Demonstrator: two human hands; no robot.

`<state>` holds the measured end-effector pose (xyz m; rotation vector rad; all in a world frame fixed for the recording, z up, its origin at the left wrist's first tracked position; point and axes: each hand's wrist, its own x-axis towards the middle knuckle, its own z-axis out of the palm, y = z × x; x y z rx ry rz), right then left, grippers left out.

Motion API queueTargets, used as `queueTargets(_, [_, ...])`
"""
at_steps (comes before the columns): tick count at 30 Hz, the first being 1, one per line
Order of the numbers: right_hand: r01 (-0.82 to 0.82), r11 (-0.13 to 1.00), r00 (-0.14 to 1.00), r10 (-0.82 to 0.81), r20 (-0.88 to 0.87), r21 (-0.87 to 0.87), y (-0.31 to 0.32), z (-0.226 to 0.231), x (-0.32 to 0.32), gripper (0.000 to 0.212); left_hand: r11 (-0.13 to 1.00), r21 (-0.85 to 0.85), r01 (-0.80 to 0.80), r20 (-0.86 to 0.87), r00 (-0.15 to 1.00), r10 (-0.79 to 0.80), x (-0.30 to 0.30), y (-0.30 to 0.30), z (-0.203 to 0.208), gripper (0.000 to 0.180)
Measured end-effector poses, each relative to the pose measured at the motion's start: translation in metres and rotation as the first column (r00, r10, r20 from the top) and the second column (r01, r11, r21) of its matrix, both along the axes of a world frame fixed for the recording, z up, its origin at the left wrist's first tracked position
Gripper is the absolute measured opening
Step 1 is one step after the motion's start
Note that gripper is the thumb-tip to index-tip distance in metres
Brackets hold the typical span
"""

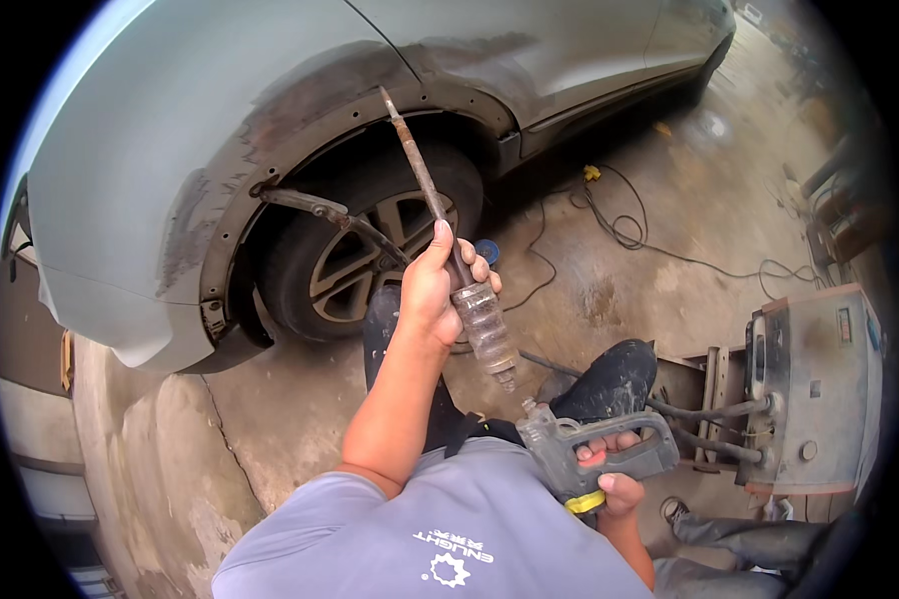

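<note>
Two tools fill my hands. My left hand [432,285] is wrapped tight around the slide hammer [448,240], its tip reaching the sanded wheel arch [300,130] ahead. My right hand [614,477] is curled through the gun's [584,454] handle, kept low and ready.

Left hand [432,290] grips slide hammer [449,240]; right hand [614,469] holds gun tool [594,449].

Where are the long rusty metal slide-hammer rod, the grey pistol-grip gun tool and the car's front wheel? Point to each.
long rusty slide-hammer rod [422,178], head view, mid-shaft.
grey pistol-grip gun tool [559,449], head view, body.
car's front wheel [355,270], head view, alloy spokes.
</note>
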<state>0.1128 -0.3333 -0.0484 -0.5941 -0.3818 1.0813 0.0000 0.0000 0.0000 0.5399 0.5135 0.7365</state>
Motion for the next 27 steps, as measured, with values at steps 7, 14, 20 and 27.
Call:
queueTargets(7, [0.016,0.998,0.999,-0.018,0.027,0.053,-0.009,-0.022,0.008,0.070,0.996,-0.034,0.084,0.144,0.986,-0.079,0.010,-0.001,-0.002,0.054])
queueTargets(14, [0.063,0.997,0.998,-0.061,-0.027,0.041,-0.012,-0.024,0.002,0.069,0.986,0.037,0.161,0.276,0.947,-0.165,0.006,0.003,0.002,0.052])
queueTargets(20, [0.053,0.998,0.998,-0.052,-0.028,0.039,-0.007,-0.009,-0.002,0.068,0.990,-0.016,0.143,0.260,0.956,-0.134,0.007,0.002,0.006,0.052])
queueTargets(27, [0.122,0.992,0.992,-0.122,-0.031,-0.017,0.009,0.013,-0.003,0.054,0.994,-0.037,0.102,0.246,0.965,-0.089,0.008,0.001,0.008,0.054])
